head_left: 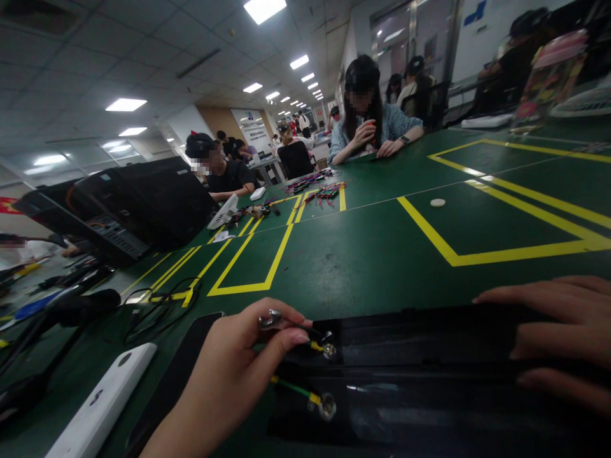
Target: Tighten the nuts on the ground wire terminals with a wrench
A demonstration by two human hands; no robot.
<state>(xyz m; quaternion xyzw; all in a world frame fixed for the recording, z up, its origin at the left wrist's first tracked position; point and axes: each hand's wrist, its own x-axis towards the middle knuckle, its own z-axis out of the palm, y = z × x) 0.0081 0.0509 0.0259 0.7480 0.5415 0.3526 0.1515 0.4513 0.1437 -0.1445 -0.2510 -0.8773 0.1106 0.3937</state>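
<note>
A long black housing [420,394] with two channels lies in front of me, with a round metal screw terminal [328,350] in its upper channel and another round terminal [327,406] in the lower one. A green wire [291,385] with a yellow sleeve runs to the lower terminal. My left hand [248,362] is closed in a pinch beside the upper terminal. Between its thumb and forefinger is a slim piece with a shiny, curved metal end [270,319]; its exact kind is unclear. At the right, my right hand [563,331] rests over the housing, fingers apart, holding nothing visible.
A white box [102,407] marked 8 and a dark flat slab [176,375] lie at left, near black cables [160,312]. Yellow tape [243,289] marks the green table [344,254]. Bundled wires [324,191] lie farther back. A person [367,114] works opposite.
</note>
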